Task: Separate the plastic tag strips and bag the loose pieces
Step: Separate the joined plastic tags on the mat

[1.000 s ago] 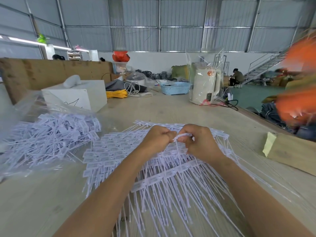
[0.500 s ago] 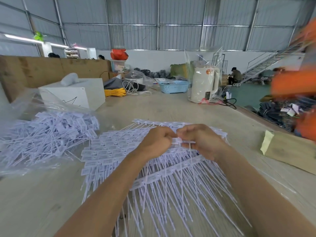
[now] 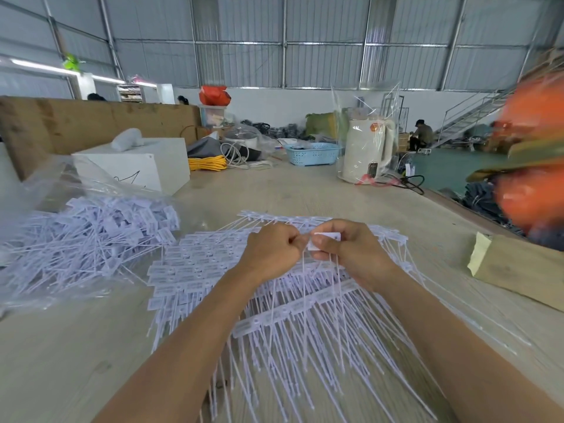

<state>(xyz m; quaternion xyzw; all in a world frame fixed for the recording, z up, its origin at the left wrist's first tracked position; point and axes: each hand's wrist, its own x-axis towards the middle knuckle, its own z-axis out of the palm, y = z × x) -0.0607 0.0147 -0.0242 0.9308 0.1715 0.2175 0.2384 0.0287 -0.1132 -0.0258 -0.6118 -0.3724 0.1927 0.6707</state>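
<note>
Both hands meet at the centre of the view, above a spread of white plastic tag strips [image 3: 274, 300] that lies flat on the pale wooden bench [image 3: 76, 361]. The left hand [image 3: 271, 251] is curled into a loose fist, its thumb and forefinger pinching the edge of a single white tag [image 3: 324, 241]. The right hand [image 3: 351, 254] grips the same tag from the other side, its fingers [image 3: 323, 239] folded over the flat label end, while thin tails hang down from the tag between the two wrists. The strips fan out beneath the forearms toward 6 o'clock, their label ends lined up in rows toward 9 o'clock of the hands.

At 9 o'clock, a clear plastic bag [image 3: 55, 184] lies open on the bench, with a heap of loose tag pieces [image 3: 91, 236] inside and spilling at its mouth, just beside the strips. A white box [image 3: 137, 166] stands behind the bag at 11 o'clock. Farther back sit a yellow cable coil [image 3: 207, 162], a blue basket [image 3: 312, 154] and a white kettle wrapped in clear film [image 3: 366, 148] at 1 o'clock. A cardboard block with a yellow tape piece [image 3: 518, 270] rests at 3 o'clock. A blurred orange shape [image 3: 534, 166] fills the right edge.
</note>
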